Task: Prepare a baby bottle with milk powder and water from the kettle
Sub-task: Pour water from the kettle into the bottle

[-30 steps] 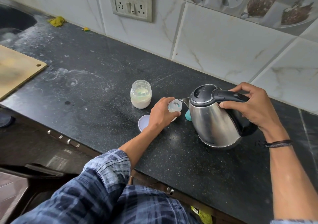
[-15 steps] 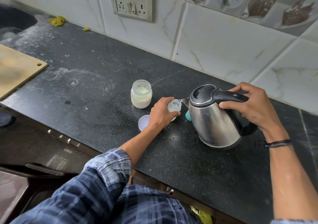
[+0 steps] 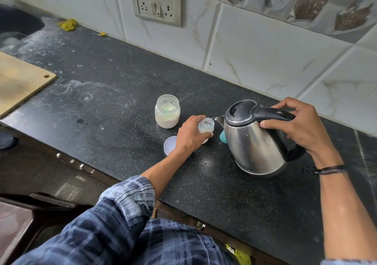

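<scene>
Steel kettle (image 3: 253, 142), clenched by the right hand (image 3: 293, 124), tilts to pour; left hand (image 3: 189, 136) grips the baby bottle (image 3: 206, 124) steady.

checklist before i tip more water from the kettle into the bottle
1. Left hand grips the bottle: ok.
2. Right hand grips the handle of the kettle: ok.
3. Spout lined up with the bottle's mouth: ok, it sits right at the opening.
4. Bottle's mouth uncovered: ok.
5. Water level in the bottle: cannot tell, the left hand hides its body.
6. Powder jar closed against splashes: not ok, it is open and its lid lies on the counter.
</scene>
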The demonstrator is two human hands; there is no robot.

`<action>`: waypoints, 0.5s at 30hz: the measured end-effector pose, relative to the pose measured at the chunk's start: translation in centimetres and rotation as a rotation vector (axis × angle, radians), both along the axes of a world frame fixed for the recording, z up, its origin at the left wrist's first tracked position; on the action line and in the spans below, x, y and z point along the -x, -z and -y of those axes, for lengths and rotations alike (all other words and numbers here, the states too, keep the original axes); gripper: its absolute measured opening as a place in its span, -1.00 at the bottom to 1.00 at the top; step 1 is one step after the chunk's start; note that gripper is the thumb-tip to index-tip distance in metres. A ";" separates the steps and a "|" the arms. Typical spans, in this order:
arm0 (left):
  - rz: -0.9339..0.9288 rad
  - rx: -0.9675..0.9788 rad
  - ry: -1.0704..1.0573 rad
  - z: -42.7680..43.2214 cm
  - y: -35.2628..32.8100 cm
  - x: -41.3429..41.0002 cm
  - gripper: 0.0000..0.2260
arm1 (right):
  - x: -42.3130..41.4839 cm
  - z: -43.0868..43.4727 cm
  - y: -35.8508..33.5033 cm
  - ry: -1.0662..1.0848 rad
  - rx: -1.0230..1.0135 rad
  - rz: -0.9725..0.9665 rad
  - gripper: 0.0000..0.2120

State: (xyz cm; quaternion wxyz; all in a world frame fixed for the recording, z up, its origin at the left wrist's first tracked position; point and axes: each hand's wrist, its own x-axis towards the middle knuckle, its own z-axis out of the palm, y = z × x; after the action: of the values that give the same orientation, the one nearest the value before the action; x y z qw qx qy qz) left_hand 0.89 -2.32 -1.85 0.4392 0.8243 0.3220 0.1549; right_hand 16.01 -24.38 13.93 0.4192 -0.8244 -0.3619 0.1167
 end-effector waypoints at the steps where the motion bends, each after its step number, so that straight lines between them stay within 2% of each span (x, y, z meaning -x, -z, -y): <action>1: 0.001 -0.001 0.000 0.0 0.0 0.0 -0.39 | -0.1 0.0 0.1 -0.002 0.003 0.002 -0.60; 5: -0.006 -0.004 0.000 0.1 -0.1 -0.1 -0.40 | -0.2 -0.1 0.3 -0.020 -0.007 0.005 -0.67; 15: -0.011 -0.002 -0.002 0.0 0.0 -0.2 -0.40 | -0.2 -0.2 0.2 -0.014 0.000 -0.006 -0.65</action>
State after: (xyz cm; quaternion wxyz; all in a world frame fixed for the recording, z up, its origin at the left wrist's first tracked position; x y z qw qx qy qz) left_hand 1.14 -2.35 -1.83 0.4365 0.8252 0.3249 0.1511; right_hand 16.25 -24.22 13.73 0.4198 -0.8214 -0.3662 0.1221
